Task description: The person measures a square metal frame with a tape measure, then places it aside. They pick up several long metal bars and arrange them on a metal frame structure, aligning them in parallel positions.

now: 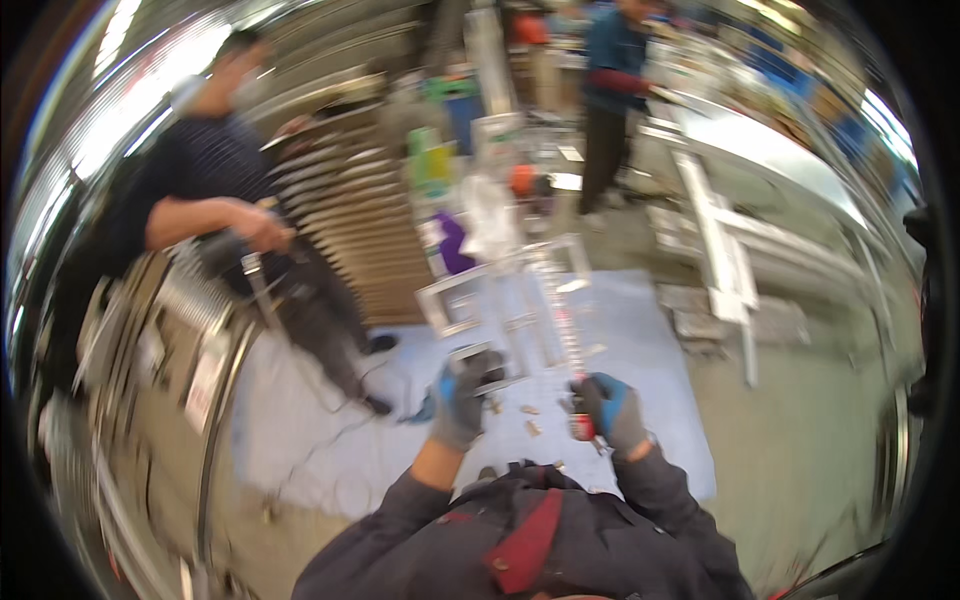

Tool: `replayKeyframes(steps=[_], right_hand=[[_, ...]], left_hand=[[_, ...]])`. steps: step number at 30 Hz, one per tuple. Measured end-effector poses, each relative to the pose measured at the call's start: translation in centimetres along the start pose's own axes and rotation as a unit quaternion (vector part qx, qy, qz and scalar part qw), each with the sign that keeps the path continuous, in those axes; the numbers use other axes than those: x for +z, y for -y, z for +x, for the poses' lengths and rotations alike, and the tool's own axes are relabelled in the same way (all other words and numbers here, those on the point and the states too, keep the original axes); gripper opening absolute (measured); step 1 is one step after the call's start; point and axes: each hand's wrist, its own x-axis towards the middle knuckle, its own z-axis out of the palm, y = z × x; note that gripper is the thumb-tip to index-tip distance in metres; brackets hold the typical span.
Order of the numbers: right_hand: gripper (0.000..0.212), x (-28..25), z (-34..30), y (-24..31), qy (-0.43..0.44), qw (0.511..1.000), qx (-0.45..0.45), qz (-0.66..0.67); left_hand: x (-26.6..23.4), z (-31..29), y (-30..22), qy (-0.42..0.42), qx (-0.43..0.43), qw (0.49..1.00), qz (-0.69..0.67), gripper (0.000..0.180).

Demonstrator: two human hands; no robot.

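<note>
My left hand (460,405), in a grey and blue glove, is closed on the near end of a pale metal frame (472,350). In my gloved right hand (612,408) is a red-cased tape measure (581,427). Its pale blade (562,320), dotted with red marks, runs away from me along the frame pieces. Motion blur hides the finer finger positions. Between my hands, a few small tan pieces (532,428) lie on the light blue sheet (650,400). Another rectangular frame (455,300) lies beyond my left hand.
At left a person (215,200) stands by a stack of long slats (345,190), holding a tool with a cable (345,430). A second person (612,90) works beside a long table (770,150) at far right. White metal frames (715,240) stand below that table. Purple packaging (452,243) lies ahead.
</note>
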Motion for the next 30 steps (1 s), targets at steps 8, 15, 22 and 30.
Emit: replayKeyframes(steps=[8,15,22,30], right_hand=[[0.032,-2.5,-0.2,1.1,0.049,0.997,0.049,0.035],[0.030,-3.9,-1.0,1.1,0.092,0.991,0.049,0.084],[0.028,-5.7,-1.1,0.8,0.106,0.985,0.067,0.120],[0.028,-3.5,1.3,-0.5,0.125,0.980,0.066,0.142]], left_hand=[[4.3,-4.3,-0.8,-0.086,-0.034,0.996,0.004,0.029],[5.4,-5.5,-0.6,-0.085,-0.043,0.995,0.030,0.039],[6.5,-5.9,-0.1,-0.111,-0.029,0.991,0.066,0.038],[2.4,-4.6,0.0,-0.127,-0.026,0.991,0.042,0.037]])
